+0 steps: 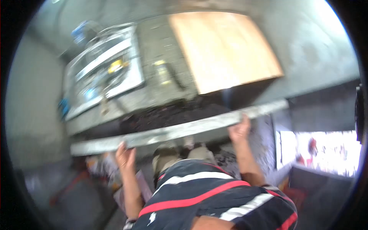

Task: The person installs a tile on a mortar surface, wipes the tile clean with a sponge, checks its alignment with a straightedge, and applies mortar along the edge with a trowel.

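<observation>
A long pale bar (180,130) runs across the view in front of my body, its right end a little higher in the picture. Near its left end, my left hand (125,155) is closed on it from the near side. Toward the right end, my right hand (240,129) grips the same bar. Beyond the bar lies a grey slab (153,42) bearing a light wooden board (226,50) and a metal-rimmed sink (140,69). A yellowish bottle-like item (162,73) is between them. Motion blurs the details.
Yellow and blue items (116,66) lie in the sink. Dark rubble (165,117) shows between the slab and the bar. Grey walls (314,50) stand behind and at both sides. A bright opening (326,151) is at the right.
</observation>
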`<state>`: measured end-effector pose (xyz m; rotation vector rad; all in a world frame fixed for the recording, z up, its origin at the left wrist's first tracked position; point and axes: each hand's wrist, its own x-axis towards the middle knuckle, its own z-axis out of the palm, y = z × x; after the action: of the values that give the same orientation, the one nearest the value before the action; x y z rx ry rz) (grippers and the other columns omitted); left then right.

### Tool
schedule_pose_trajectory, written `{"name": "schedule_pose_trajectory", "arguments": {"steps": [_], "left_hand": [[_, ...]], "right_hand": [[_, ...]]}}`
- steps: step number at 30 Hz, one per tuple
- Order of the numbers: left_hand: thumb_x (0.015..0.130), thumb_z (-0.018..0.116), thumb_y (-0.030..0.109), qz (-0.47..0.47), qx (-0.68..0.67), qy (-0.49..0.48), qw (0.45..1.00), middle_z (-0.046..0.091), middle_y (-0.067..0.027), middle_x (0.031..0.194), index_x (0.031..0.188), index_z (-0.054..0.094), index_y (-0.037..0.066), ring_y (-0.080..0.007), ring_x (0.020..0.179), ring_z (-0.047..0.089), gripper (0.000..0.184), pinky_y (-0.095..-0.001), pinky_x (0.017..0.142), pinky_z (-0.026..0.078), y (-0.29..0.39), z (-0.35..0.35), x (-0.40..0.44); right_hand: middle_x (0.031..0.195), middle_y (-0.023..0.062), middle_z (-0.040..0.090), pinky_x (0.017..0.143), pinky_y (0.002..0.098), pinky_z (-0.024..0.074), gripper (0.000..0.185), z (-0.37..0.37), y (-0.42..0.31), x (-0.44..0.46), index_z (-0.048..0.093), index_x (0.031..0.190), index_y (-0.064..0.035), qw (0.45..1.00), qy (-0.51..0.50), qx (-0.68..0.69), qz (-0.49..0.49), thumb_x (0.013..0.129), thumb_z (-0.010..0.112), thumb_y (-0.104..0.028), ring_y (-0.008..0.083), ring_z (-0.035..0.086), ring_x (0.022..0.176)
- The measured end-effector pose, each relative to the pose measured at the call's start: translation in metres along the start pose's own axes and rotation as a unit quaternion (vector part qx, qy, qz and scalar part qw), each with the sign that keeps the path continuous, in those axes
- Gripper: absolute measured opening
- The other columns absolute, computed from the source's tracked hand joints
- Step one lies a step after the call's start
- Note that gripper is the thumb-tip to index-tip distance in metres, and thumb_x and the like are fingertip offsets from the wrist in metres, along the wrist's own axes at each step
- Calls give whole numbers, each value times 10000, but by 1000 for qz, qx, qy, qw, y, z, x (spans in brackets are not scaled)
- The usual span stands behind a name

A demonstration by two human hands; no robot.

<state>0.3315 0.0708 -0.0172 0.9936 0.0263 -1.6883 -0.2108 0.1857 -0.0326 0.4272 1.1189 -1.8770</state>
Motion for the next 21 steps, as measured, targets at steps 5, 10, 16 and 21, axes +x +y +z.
{"name": "schedule_pose_trajectory", "arguments": {"steps": [5,10,16,21], "left_hand": [[926,722,142,-3,27,-68,997,733,-84,1129,1076,698,86,-263,1108,673,162,-465,942,549,27,-35,35],[940,717,196,-5,58,-66,996,748,-76,1120,1087,702,96,-252,1049,707,179,-473,865,602,47,-40,45],[952,705,226,8,48,-81,996,741,-96,1155,1090,704,92,-260,1073,702,192,-467,845,614,53,-8,46],[951,707,224,38,32,-88,995,728,-118,1197,1115,699,79,-273,1138,674,220,-438,928,573,62,5,50]], "right_hand": [[1193,71,660,1080,487,459,353,53,25,-13,590,1220,-138,995,-60,18,-74,941,695,-328,275,617,1158],[1251,52,641,1094,465,423,395,84,24,-12,584,1274,-129,995,-81,-18,-64,959,685,-345,262,580,1214],[1207,56,674,1088,488,452,336,105,10,24,607,1218,-129,994,-88,8,-72,945,706,-298,276,603,1195],[1370,78,591,1102,557,380,502,116,7,33,568,1329,-131,995,-92,-17,-26,918,729,-371,301,530,1290]]}}
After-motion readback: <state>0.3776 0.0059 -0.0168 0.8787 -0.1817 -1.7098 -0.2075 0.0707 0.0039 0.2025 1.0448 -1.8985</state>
